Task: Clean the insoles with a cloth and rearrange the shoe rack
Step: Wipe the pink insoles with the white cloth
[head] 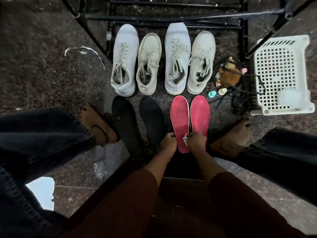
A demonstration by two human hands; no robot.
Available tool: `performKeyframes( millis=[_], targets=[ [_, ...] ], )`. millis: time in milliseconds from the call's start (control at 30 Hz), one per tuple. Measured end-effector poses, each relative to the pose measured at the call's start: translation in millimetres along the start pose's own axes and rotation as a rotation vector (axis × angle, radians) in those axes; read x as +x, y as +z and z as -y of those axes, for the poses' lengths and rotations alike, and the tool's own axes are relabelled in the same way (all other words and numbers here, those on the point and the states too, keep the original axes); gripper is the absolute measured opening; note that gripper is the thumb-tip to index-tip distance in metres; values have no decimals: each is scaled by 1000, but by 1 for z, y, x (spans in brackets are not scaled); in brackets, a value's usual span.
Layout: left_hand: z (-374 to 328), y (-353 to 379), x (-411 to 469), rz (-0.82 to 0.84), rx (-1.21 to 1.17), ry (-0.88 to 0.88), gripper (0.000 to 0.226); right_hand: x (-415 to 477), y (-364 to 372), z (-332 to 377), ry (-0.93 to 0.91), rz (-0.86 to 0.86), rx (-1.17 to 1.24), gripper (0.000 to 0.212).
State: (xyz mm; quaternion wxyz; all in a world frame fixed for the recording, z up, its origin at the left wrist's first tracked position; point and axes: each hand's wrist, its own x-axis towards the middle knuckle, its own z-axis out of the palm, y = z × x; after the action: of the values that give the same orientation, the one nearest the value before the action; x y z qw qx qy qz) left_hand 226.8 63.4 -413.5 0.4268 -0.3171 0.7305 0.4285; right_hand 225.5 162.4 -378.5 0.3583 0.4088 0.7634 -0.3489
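Pink foam insoles (180, 117) lying side by side on dark speckled floor (51, 74). Left hand (169, 143) pinching left one's heel edge; right hand (196, 141) clenched round crumpled white cloth (185, 140), mostly hidden in fist.

head view, steeply downward, close above floor (51, 74)

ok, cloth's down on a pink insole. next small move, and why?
Probably sweep the cloth forward toward the toe. The right hand pinches it at the heel end of the pink insole beside the black pair, the left hand grips that insole's edge, and the whole length ahead lies uncovered.
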Motion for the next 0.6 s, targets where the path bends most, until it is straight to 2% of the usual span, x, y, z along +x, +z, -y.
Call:
performKeyframes(
  millis=[200,333,433,467,500,533,600],
  targets=[
    [6,16,-4,53,-131,-89,40,12,-2,-10,-83,61,-233,28],
    [15,10,-5,196,-155,-70,37,6,-11,-11,-206,181,-609,37],
    [8,5,-15,240,-254,-104,11,-2,-29,-3,-132,287,-585,32],
    [4,2,-22,242,-279,-104,7,-7,-35,-1,-78,327,-446,24],
    [-2,-2,-31,255,-321,-110,9,-17,-42,5,3,403,-248,12],
    [-8,-6,-42,271,-382,-113,17,-28,-49,12,23,528,-113,8],
    [-22,-15,-59,251,-409,-74,36,-49,-64,28,-86,654,-207,15]
  ],
)
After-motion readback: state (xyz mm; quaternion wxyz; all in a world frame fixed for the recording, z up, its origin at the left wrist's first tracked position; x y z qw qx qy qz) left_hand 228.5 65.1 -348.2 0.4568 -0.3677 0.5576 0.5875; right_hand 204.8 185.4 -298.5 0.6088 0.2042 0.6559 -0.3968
